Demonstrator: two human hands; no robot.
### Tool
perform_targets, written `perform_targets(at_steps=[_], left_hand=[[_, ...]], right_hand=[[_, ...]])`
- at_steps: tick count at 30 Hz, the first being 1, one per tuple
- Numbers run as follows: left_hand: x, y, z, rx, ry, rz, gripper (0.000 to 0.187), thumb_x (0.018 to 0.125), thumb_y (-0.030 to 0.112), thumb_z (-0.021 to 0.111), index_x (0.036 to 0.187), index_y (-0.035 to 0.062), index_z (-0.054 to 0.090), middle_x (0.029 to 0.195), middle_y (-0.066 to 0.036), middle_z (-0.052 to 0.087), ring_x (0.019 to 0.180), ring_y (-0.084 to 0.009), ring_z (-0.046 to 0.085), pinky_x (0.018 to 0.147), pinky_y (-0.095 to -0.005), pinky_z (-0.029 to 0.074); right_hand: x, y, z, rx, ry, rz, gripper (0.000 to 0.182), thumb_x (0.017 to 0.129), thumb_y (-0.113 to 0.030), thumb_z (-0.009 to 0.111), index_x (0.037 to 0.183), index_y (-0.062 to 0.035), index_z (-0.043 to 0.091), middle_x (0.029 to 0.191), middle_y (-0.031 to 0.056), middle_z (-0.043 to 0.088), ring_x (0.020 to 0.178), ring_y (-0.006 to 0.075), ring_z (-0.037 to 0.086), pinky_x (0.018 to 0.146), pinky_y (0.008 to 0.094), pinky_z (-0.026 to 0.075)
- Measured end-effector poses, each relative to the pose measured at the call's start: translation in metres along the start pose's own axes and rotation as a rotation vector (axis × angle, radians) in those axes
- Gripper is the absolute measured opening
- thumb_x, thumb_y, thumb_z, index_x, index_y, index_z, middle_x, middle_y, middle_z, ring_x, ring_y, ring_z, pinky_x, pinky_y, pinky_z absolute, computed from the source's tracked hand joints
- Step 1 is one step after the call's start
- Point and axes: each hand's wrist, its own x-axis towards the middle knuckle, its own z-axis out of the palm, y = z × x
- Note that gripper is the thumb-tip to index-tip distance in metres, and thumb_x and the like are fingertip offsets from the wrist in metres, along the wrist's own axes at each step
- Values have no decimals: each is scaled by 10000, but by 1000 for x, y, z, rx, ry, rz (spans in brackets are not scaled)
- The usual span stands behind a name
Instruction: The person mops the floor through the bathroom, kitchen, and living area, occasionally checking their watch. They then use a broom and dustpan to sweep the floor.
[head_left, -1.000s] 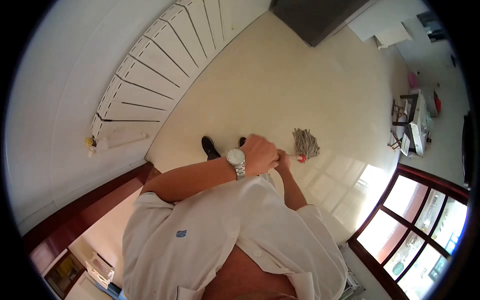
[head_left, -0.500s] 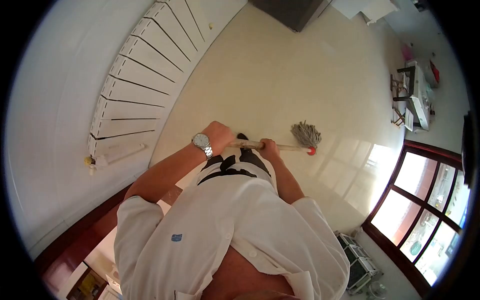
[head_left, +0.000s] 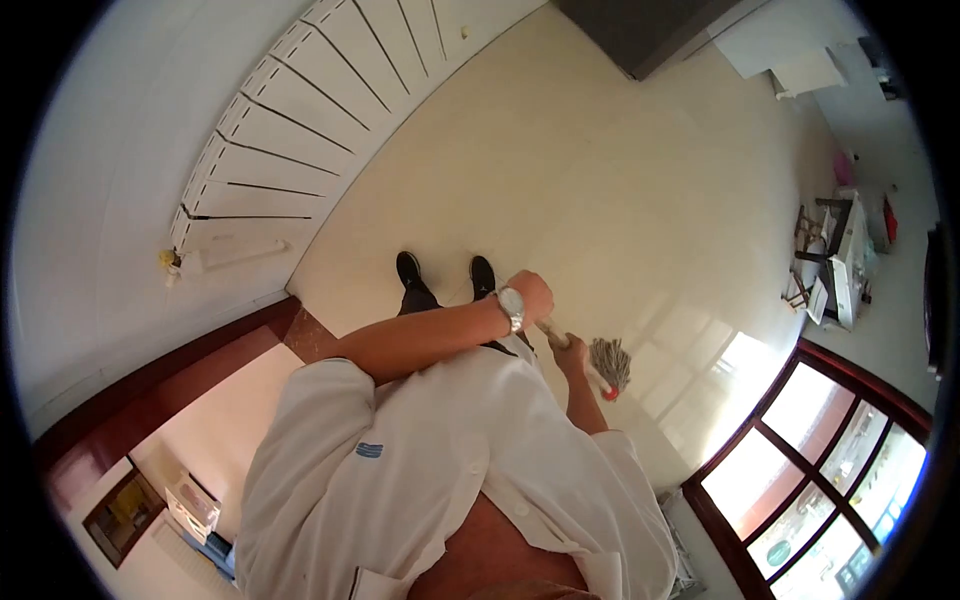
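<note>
white radiator (head_left: 290, 130), wood-framed window (head_left: 815, 470), cluttered table (head_left: 850, 255)

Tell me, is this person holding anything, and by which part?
A mop, gripped by its wooden handle: the left hand at the upper end, the right hand lower, close to the mop head on the floor.

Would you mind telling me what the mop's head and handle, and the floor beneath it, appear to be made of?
The grey stringy mop head looks like cotton yarn, with loose strands. The pale handle seems bare wood, though little of it shows. The cream floor looks like polished tile or stone: it mirrors the window light.
</note>
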Motion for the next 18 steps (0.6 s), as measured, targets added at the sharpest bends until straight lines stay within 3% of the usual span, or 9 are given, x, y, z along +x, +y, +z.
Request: perform_targets(at_steps=[2,4,8,10,12,15,18], left_hand=[[4,16,11,-48,36,-70,60,691,137,625,672,111,675,688,-65,656,667,-250,647,555,-363,502],[-4,22,6,-58,9,-83,70,705,155,632,706,123,694,695,-55,661,717,-240,654,568,-357,507],[-21,17,-3,-31,-77,-120,89,718,197,629,693,131,684,703,-50,659,721,-224,650,561,-348,488],[-31,2,0,-50,-86,-167,96,721,209,628,688,136,681,691,-46,654,710,-221,648,554,-344,479],[-53,-20,10,15,95,-338,100,727,214,621,680,144,675,663,-45,642,669,-214,637,534,-343,459],[-111,-49,-6,-46,-18,-452,101,723,194,615,650,136,655,659,-62,633,656,-221,631,526,-347,450],[-190,-71,-19,-230,81,-592,93,715,153,605,633,117,629,657,-86,621,653,-241,627,532,-358,452]], right_hand=[[-11,4,1,-4,-14,60,313,713,-303,730,708,-22,593,651,204,584,627,389,579,561,428,448],[-16,9,11,-33,37,59,205,706,-196,737,758,-44,609,714,196,607,680,380,587,587,399,471],[-1,2,31,-44,-7,30,219,690,-214,730,793,-57,616,777,180,624,763,385,598,639,436,478],[16,-18,38,-51,-28,-6,218,686,-217,730,799,-66,621,792,170,631,779,380,602,653,444,481],[34,-44,48,-61,-48,-46,217,681,-220,731,805,-75,626,807,159,638,795,375,607,667,452,484],[53,-94,69,-158,-77,-135,199,682,-213,728,808,-92,632,835,136,646,823,356,610,678,443,488],[62,-156,97,-193,-116,-312,188,682,-206,724,817,-112,633,868,109,641,851,331,604,690,435,491]])
